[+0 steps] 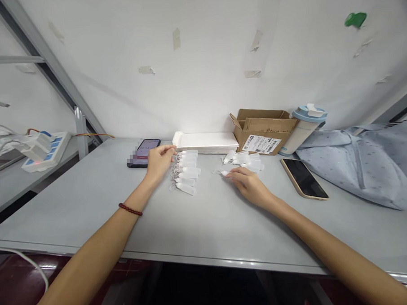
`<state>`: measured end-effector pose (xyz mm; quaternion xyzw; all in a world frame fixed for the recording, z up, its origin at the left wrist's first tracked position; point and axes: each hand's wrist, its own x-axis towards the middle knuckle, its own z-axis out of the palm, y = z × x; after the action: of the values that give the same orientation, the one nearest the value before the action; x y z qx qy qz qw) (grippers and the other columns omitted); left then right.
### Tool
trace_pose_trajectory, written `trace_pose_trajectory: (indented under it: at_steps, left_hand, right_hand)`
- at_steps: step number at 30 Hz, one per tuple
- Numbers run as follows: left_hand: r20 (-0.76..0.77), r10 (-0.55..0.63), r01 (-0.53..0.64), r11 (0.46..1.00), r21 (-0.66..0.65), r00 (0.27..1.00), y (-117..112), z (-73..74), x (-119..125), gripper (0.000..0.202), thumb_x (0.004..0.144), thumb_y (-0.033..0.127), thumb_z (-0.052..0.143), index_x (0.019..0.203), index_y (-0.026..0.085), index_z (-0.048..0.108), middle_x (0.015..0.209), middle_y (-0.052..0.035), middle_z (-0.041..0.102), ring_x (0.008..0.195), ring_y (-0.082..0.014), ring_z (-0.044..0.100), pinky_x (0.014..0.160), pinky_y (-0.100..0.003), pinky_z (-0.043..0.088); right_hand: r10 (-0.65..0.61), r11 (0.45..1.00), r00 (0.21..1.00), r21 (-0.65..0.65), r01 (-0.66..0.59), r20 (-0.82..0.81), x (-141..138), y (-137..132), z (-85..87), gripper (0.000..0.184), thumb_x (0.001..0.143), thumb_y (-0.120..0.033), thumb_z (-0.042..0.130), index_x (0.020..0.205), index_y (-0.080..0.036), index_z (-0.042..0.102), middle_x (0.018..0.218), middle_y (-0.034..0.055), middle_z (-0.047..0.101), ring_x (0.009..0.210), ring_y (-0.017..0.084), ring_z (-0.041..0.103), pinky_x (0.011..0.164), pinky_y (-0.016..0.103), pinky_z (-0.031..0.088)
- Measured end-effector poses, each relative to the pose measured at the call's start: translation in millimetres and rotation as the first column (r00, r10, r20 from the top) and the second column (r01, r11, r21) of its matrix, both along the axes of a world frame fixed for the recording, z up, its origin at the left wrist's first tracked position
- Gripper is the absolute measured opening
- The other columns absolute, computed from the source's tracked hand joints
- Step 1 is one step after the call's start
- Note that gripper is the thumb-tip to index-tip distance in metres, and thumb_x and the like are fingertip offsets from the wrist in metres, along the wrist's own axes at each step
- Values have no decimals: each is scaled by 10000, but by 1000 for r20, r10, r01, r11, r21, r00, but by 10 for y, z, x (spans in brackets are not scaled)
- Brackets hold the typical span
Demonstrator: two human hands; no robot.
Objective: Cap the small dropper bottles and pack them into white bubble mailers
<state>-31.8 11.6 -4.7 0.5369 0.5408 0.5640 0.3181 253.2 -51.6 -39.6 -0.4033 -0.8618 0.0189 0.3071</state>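
My left hand (159, 162) reaches to the top of a neat column of small white tags with string loops (187, 172), its fingers pinched at the uppermost tag. My right hand (247, 183) rests on the table with its fingertips pressed on one white tag (224, 173). Just beyond that hand lies a loose pile of the same tags (244, 159). A red bead bracelet (130, 209) sits on my left wrist.
A stack of white trays (206, 142) and an open cardboard box (263, 129) stand by the wall. A phone (143, 152) lies left, another phone (304, 178) right. A blue-lidded cup (303, 130), a pale blue bag (355, 164) and a power strip (44, 150) are nearby.
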Motion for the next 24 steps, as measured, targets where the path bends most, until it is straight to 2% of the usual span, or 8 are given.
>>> trace_pose_trajectory:
  at_steps: [2,4,6,9,11,15,20,24]
  left_hand:
    - [9,-126,126,992,-1,992,-108,48,83,212,703,248,590,830,106,682,664,-21,614,489,-76,476,437,-194,357]
    - [25,-270,271,960,-68,963,-220,85,182,254,718,296,604,869,106,680,677,-22,614,491,-80,482,429,-198,371]
    - [3,-414,410,900,-146,910,-317,102,275,300,734,323,609,927,103,673,720,-35,630,518,-90,513,439,-202,401]
    - [-48,-548,528,823,-207,835,-415,93,372,333,775,358,585,987,112,658,780,-47,650,538,-95,537,442,-204,417]
    - [-100,-589,557,798,-231,802,-459,90,405,312,809,389,557,928,123,669,733,-32,646,494,-78,506,433,-196,397]
    - [-165,-607,552,784,-284,778,-538,147,434,284,835,381,552,756,128,653,516,22,555,421,-57,435,445,-184,372]
    - [-140,-636,570,752,-331,759,-603,246,470,263,840,342,557,700,129,622,466,35,517,399,-58,423,431,-187,371]
    - [-115,-649,589,741,-323,752,-596,230,475,281,844,355,557,679,133,603,463,37,510,403,-60,429,421,-184,366]
  right_hand:
    - [7,1000,997,3,-7,-78,-23,-29,38,241,903,-155,431,1009,-189,645,973,95,664,902,200,627,777,361,526]
    - [13,1000,989,1,-13,-145,-55,-72,83,212,903,-160,450,1003,-202,632,968,77,672,897,189,633,773,349,528]
    - [23,1000,984,21,-20,-176,-91,-121,125,200,903,-158,460,1009,-210,621,975,69,672,907,183,635,776,346,528]
    - [47,996,982,89,-31,-183,-140,-185,166,197,899,-144,472,1017,-210,616,983,76,662,921,178,631,782,339,529]
    - [67,989,983,139,-44,-169,-163,-213,176,198,897,-137,477,1019,-209,615,981,81,655,909,174,629,770,329,530]
    - [89,972,987,229,-57,-134,-187,-239,187,199,888,-117,487,1011,-211,612,966,83,648,867,169,625,727,312,528]
    - [80,960,989,278,-41,-127,-196,-257,215,209,880,-100,497,1022,-210,604,960,84,645,856,169,618,718,311,518]
    - [69,955,990,294,-31,-121,-197,-258,224,212,877,-97,499,1024,-212,602,959,82,649,856,173,616,718,320,510]
